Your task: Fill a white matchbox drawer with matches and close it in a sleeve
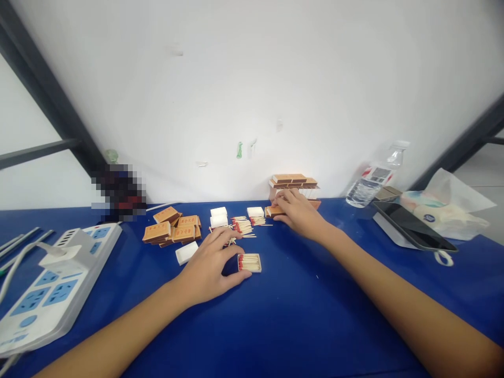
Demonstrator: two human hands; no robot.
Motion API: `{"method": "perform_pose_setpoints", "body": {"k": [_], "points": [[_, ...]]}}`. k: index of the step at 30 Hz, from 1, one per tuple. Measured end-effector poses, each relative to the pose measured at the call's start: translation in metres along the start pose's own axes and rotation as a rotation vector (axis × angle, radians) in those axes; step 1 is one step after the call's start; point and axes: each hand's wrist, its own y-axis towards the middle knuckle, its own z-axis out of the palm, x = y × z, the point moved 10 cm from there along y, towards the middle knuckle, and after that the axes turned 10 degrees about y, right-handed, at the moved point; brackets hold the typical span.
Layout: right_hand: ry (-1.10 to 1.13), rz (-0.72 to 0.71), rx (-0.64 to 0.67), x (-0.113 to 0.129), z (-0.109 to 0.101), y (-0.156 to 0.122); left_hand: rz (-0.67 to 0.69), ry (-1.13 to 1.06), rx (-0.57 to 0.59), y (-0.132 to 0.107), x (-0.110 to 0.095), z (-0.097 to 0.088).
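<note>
My left hand [214, 262] rests low on the table, thumb and index finger around the left end of a small white matchbox tray [255, 263] filled with red-tipped matches. Just beyond its fingers lies a loose pile of matches [243, 226]. My right hand [299, 214] reaches to the back, its fingers closed on an orange-brown matchbox [272, 211] lying on the table. Directly behind that hand stands a stack of matchboxes [291, 179] against the wall, partly hidden by the fingers. An empty white tray [186, 253] lies left of my left hand.
More matchboxes [173, 227] lie heaped on the left of the blue table [307, 320]. White trays [219, 216] sit behind the matches. A power strip [59, 294] is at far left. On the right are a water bottle [374, 178], a phone [415, 224] and a tissue pack [444, 215].
</note>
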Motion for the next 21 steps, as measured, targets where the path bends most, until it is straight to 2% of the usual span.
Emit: {"method": "perform_pose_setpoints", "body": {"k": [9, 15, 18, 21], "points": [[0.055, 0.029, 0.05, 0.006, 0.004, 0.003, -0.003, -0.003, 0.009, 0.0, 0.001, 0.001], [0.238, -0.002, 0.023, 0.028, -0.019, -0.005, 0.011, -0.017, 0.013, 0.001, 0.0, 0.001], [0.441, 0.033, 0.167, 0.05, -0.013, -0.017, 0.0, -0.008, -0.03, 0.003, 0.001, -0.005], [0.538, 0.047, 0.291, 0.073, -0.006, -0.027, -0.03, 0.024, -0.045, 0.005, 0.005, -0.009]]}}
